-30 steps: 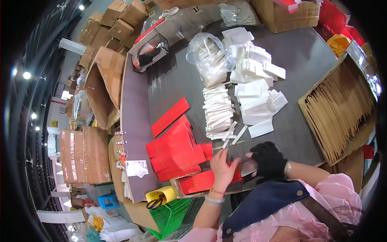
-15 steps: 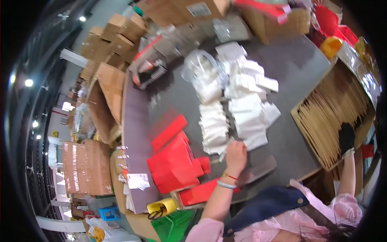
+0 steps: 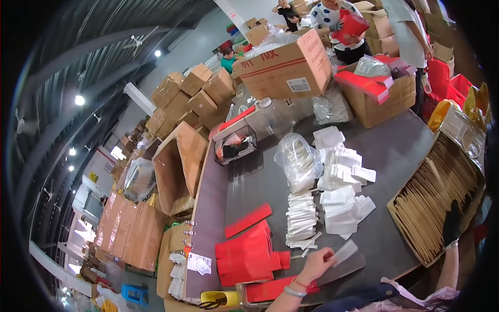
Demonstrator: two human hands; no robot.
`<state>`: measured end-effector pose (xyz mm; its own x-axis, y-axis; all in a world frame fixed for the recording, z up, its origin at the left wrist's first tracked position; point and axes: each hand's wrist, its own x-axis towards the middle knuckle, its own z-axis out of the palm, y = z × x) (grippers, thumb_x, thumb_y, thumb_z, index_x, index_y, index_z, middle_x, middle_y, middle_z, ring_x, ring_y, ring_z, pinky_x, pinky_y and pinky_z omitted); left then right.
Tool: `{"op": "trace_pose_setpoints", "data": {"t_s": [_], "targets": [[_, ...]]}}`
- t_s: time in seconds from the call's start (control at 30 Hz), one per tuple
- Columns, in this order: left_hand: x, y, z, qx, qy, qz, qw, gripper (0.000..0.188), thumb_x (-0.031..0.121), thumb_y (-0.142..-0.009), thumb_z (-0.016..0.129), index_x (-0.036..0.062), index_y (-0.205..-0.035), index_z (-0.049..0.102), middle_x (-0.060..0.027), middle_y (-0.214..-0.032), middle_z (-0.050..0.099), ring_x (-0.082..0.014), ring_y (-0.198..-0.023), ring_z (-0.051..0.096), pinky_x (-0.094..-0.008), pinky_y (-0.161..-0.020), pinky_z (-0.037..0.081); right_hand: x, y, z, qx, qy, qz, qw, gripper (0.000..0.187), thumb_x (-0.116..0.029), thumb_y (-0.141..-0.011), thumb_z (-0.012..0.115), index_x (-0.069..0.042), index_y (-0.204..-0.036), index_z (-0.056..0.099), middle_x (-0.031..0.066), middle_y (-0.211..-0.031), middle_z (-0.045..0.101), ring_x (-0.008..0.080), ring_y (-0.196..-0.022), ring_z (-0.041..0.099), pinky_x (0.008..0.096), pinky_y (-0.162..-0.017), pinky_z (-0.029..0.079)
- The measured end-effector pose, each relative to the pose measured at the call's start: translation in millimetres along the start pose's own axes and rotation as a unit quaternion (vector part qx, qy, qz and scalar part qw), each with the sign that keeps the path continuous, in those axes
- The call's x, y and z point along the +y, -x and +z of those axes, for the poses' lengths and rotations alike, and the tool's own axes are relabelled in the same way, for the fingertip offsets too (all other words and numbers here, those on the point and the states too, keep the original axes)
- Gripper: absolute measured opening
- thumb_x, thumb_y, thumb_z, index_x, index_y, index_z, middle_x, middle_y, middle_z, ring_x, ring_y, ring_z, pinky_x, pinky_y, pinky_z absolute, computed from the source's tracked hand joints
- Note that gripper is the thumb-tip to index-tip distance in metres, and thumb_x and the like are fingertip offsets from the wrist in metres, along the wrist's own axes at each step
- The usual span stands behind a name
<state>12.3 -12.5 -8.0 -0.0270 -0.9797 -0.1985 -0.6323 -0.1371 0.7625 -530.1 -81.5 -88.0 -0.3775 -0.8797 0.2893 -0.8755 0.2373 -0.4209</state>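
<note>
My left hand [image 3: 318, 264], bare, with a bracelet at the wrist, pinches a small whitish paper slip [image 3: 345, 252] near the table's front edge. Just beyond it lies a long row of white slips [image 3: 302, 221], with looser white slips [image 3: 343, 208] to its right. On the far right my right hand [image 3: 452, 224], in a black glove, rests against the tightly packed brown kraft pieces [image 3: 434, 187] standing in an open carton. The glove's dark fingers blend into the carton's shade. Left of my left hand are red paper packets [image 3: 247, 255], and another red strip [image 3: 275, 289] lies at the front.
A clear plastic bag of slips [image 3: 299, 164] and a black wire basket [image 3: 236, 145] stand farther back. Large cartons [image 3: 286, 65] line the table's far side. Scissors sit in a yellow holder [image 3: 221, 298] at the front left. Other people stand beyond the table.
My left hand has lifted a slip from near the end of the white row. My view has tilted up, showing more of the room and people. The gloved hand stays at the carton.
</note>
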Motion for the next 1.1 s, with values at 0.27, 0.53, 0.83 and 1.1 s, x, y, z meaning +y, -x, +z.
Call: {"op": "trace_pose_setpoints", "data": {"t_s": [0.27, 0.53, 0.83, 1.1], "targets": [[-11, 46, -10, 0.102, -0.215, 0.066, 0.969, 0.048, 0.027, -0.066, 0.079, 0.0171, -0.112, 0.066, -0.0081, -0.111, 0.057, -0.0324, -0.103, 0.052, -0.0485, -0.087, 0.042, -258, 58, 5, -0.267, -0.156, -0.362, 0.879, 0.018, -0.018, -0.08, 0.065, -0.01, -0.096, 0.069, 0.0146, -0.078, 0.061, 0.0367, -0.076, 0.059, 0.0454, -0.064, 0.045], [-24, 67, -11, 0.096, -0.207, 0.092, 0.969, 0.064, 0.031, -0.06, 0.084, 0.0091, -0.116, 0.062, -0.0103, -0.114, 0.059, -0.0338, -0.105, 0.052, -0.0457, -0.091, 0.042, -283, 104, 39, -0.342, -0.071, -0.503, 0.791, 0.018, -0.03, -0.085, 0.06, -0.018, -0.095, 0.07, 0.0129, -0.078, 0.064, 0.0309, -0.07, 0.063, 0.0452, -0.062, 0.049], [-7, 58, 14, 0.081, -0.226, 0.098, 0.966, 0.07, 0.028, -0.063, 0.081, 0.0081, -0.126, 0.055, -0.0087, -0.118, 0.056, -0.0304, -0.109, 0.051, -0.0446, -0.091, 0.042, -264, 151, 85, -0.331, -0.254, -0.376, 0.827, 0.024, -0.025, -0.077, 0.075, -0.006, -0.09, 0.068, 0.0134, -0.083, 0.063, 0.0311, -0.078, 0.063, 0.0391, -0.07, 0.051], [-14, 46, 11, 0.036, -0.257, 0.145, 0.955, 0.059, 0.019, -0.066, 0.076, 0.0183, -0.122, 0.058, -0.011, -0.109, 0.053, -0.0329, -0.106, 0.05, -0.0444, -0.087, 0.044, -356, 117, -3, -0.37, -0.014, -0.526, 0.766, 0.051, -0.046, -0.061, 0.078, -0.011, -0.097, 0.067, 0.0122, -0.091, 0.063, 0.0304, -0.095, 0.061, 0.0452, -0.077, 0.046]]}}
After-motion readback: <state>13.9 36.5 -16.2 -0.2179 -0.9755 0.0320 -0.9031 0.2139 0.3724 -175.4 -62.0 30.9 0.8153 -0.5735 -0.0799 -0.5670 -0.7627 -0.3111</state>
